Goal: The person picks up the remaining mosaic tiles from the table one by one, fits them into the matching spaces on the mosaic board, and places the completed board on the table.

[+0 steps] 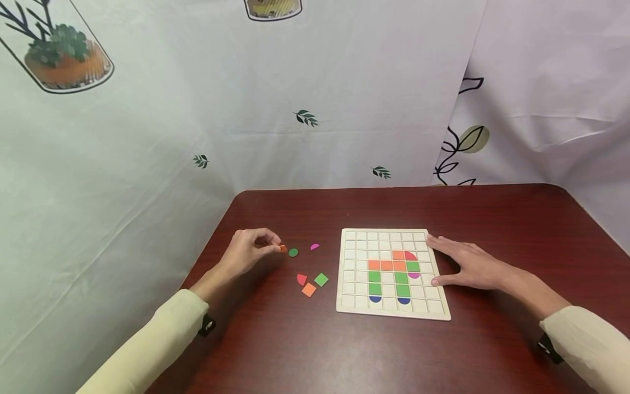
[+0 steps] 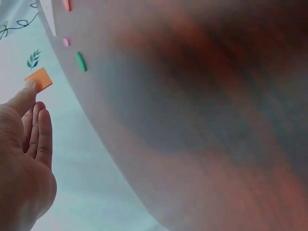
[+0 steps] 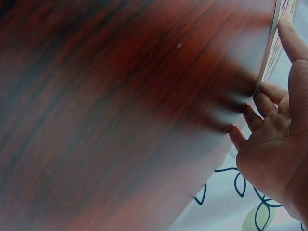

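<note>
My left hand (image 1: 245, 253) pinches a small orange square tile (image 2: 42, 80) between thumb and fingers, left of the loose pieces. Close by its fingertips lies a green round piece (image 1: 293, 252). My right hand (image 1: 471, 266) rests at the right edge of a pale gridded board (image 1: 354, 302), its fingers spread and its thumb touching the rim. On the board, orange squares (image 1: 386, 266), green squares (image 1: 401, 278), a red quarter-circle (image 1: 410, 255), a magenta half-circle (image 1: 414, 275) and blue half-circles (image 1: 375, 299) form a four-legged-looking figure.
Between left hand and board lie a loose magenta half-circle (image 1: 315, 247), a red piece (image 1: 302, 279), a green square (image 1: 321, 279) and an orange square (image 1: 308, 289). The dark wood table (image 1: 275, 350) meets a printed white cloth (image 1: 334, 148) at its back and left.
</note>
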Demonstrator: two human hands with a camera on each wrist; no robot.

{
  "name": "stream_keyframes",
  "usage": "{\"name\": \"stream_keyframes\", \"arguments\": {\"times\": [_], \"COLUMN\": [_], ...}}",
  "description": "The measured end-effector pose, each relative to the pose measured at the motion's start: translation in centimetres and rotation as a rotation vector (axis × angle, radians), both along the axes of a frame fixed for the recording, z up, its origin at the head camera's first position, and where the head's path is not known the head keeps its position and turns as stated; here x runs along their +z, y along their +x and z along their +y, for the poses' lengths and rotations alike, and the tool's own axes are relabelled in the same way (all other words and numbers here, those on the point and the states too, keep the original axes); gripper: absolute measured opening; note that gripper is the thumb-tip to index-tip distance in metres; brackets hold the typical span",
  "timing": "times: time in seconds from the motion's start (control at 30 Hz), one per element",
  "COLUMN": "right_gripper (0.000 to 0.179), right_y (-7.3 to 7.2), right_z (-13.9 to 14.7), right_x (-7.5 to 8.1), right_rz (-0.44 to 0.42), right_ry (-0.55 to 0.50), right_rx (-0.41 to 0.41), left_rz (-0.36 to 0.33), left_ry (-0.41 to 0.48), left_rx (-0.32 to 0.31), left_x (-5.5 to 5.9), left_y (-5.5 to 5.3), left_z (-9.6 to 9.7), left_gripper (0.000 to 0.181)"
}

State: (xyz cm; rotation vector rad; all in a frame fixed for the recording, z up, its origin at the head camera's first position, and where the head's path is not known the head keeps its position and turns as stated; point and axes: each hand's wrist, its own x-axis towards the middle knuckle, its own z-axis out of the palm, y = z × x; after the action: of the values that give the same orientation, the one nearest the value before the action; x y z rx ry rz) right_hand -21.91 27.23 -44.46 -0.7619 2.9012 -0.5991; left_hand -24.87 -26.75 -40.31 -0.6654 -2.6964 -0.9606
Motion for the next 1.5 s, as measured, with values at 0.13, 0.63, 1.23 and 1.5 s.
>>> {"name": "stream_keyframes", "arguments": {"times": [0.13, 0.63, 1.23, 1.5], "right_gripper": [0.113, 0.113, 0.111, 0.111], "right_y": [-0.1, 0.0, 0.1, 0.1], "right_z": [-0.1, 0.0, -0.1, -0.1], "right_x": [0.0, 0.0, 0.1, 0.1], "right_rz": [-0.007, -0.005, 0.009, 0.006], "right_ry": [0.004, 0.003, -0.005, 0.001], "right_rx": [-0.006, -0.005, -0.001, -0.005], "left_rz": [0.025, 0.045, 0.115, 0.101], "left_ry": [0.004, 0.01, 0.007, -0.003], "left_rx": [-0.011, -0.051, -0.2, -0.26], "left_x": [1.0, 3.7, 6.3, 7.3], "left_y": [-0.4, -2.0, -4.0, -4.1], "left_z": [0.3, 2.4, 7.5, 10.6], "left_gripper": [0.014, 0.014, 0.015, 0.014]}}
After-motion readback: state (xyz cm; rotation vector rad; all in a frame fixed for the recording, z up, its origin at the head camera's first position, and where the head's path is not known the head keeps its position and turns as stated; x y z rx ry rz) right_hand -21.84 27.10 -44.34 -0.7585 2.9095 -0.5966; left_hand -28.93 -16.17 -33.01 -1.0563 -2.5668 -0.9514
